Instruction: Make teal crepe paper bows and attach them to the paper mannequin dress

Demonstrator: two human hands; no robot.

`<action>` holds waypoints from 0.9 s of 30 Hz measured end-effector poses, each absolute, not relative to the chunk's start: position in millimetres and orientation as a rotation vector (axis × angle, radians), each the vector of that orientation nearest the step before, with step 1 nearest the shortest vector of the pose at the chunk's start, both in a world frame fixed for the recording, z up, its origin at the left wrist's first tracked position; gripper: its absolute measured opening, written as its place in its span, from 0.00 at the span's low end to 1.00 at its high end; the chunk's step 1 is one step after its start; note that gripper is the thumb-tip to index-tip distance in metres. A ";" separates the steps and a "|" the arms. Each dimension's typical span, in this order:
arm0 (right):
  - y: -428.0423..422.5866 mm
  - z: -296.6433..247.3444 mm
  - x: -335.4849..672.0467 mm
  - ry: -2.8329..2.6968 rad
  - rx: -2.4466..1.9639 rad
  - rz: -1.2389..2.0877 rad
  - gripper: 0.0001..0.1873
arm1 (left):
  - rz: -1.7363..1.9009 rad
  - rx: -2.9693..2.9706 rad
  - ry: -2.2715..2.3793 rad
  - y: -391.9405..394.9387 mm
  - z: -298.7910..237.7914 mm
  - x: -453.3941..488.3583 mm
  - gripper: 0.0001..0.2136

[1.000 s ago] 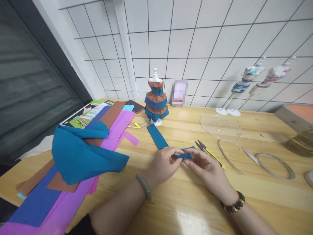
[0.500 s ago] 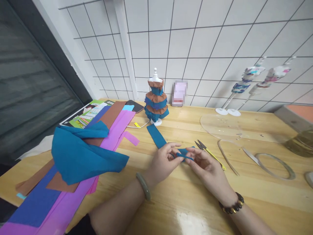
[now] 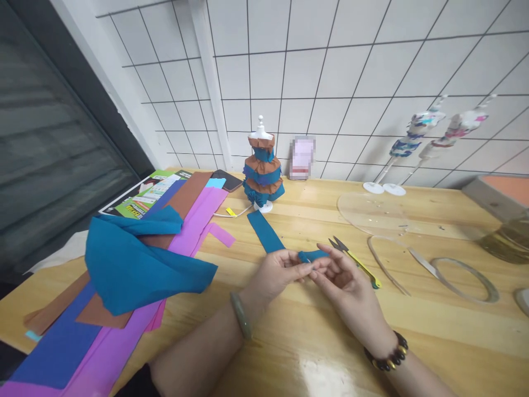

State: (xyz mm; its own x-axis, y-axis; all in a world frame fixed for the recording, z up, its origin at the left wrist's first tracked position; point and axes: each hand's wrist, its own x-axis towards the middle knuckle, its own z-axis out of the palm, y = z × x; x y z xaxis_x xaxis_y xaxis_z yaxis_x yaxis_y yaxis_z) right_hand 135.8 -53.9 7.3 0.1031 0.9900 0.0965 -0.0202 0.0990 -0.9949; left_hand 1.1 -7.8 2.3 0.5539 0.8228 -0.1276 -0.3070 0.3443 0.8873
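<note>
Fingertips nearly together, my left hand (image 3: 275,275) pinches a small folded piece of teal crepe paper (image 3: 314,255) over the table. My right hand (image 3: 351,292) meets it with thumb and fingers closed on the lower edge of the same piece; the exact grip is partly hidden by the fingers. Beyond my left hand a flat teal crepe paper strip (image 3: 264,231) lies slanting on the wood. Behind it stands a small white dress form (image 3: 263,165) dressed in ruffled brown and teal tiers. Yellow-handled snips (image 3: 357,262) lie just past my right hand.
Teal crepe paper (image 3: 140,264) is heaped over blue, brown and purple sheets at left. On the right are a clear disc (image 3: 372,214), a roll of tape (image 3: 467,280) and two thin dress forms (image 3: 417,132). A phone (image 3: 301,159) leans against the tiled wall.
The fold between my fingers has turned, showing less of its edge. My right hand has shifted slightly left and its fingers have risen a little. The view has moved slightly.
</note>
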 end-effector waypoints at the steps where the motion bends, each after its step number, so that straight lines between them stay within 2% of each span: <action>1: -54.2 7.2 134.7 -1.165 -1.167 1.072 0.25 | 0.801 0.935 0.643 -7.3 2.2 0.7 0.11; 6: -51.4 9.0 146.3 -1.307 -1.277 0.906 0.23 | 0.845 0.940 0.699 -3.0 3.5 -1.6 0.11; 11: -40.1 11.1 188.4 -1.625 -1.798 0.149 0.16 | 0.848 1.066 0.807 -0.8 3.1 -2.4 0.13; 14: -36.6 9.1 203.6 -1.885 -2.006 -0.051 0.13 | 0.842 1.145 0.810 -1.9 -0.2 -1.8 0.14; 22: -38.0 3.8 206.3 -1.989 -2.125 -0.214 0.16 | 0.801 1.380 0.824 -4.2 1.0 -5.5 0.14; 24: -37.3 5.8 204.9 -1.866 -2.113 -0.142 0.17 | 0.811 1.380 0.829 -4.2 0.7 -5.7 0.13; 27: -38.3 12.2 194.3 -1.661 -1.864 0.174 0.17 | 0.828 1.345 0.826 -3.7 0.0 -5.2 0.13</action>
